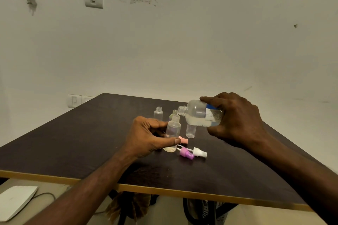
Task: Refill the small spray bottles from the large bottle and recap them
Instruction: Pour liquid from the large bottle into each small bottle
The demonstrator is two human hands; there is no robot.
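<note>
My right hand [236, 118] grips the large clear bottle [198, 113] with a blue and white label, tipped on its side with its open neck pointing left. Just below that neck stands an uncapped small spray bottle [172, 131], held between the fingers and thumb of my left hand [146, 136]; a little liquid lies at its bottom. Three more uncapped small bottles stand behind: one at the back left [158, 113], one mostly hidden [175, 113], one under the large bottle [190, 131]. Loose spray caps lie in front: pink [183, 140], purple [186, 154] and white [199, 152].
The dark wooden table [73, 142] has a light front edge [164, 189]. A white wall stands close behind it. On the floor at the lower left lies a white flat device [16, 201] with a cable. Chair parts show under the table.
</note>
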